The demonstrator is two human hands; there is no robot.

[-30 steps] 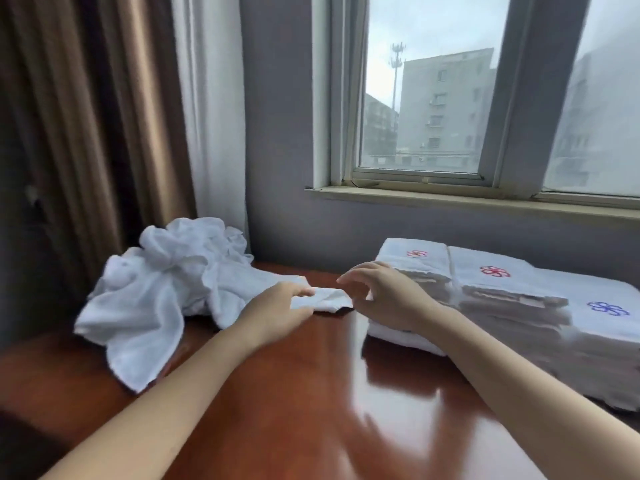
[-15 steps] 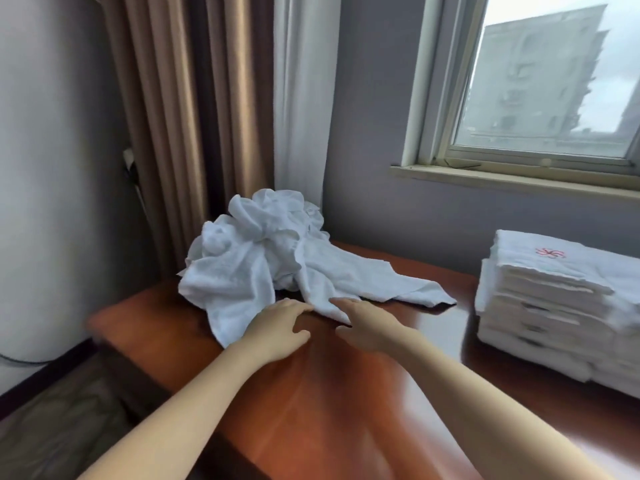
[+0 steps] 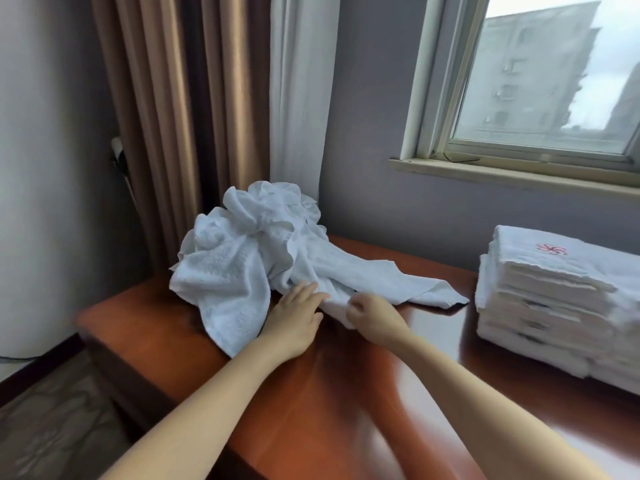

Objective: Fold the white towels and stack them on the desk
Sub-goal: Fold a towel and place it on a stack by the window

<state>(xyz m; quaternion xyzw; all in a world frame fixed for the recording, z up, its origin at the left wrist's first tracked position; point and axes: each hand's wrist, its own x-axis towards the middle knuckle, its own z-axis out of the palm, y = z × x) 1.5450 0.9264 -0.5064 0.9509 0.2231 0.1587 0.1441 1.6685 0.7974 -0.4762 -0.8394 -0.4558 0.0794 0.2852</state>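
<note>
Crumpled white towels (image 3: 239,258): heaped at the far left corner of the worktop (image 3: 346,427), one length trailed rightward. Left hand (image 3: 294,320): fingers straight, laid against the trailing edge. Right hand (image 3: 374,318): curled, that edge pinched. Folded stack (image 3: 540,296): set by the right edge.

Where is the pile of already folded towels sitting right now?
In the head view, the folded towel stack sits on the far right of the desk, below the window sill. It is well apart from the crumpled towels on the left.
</note>
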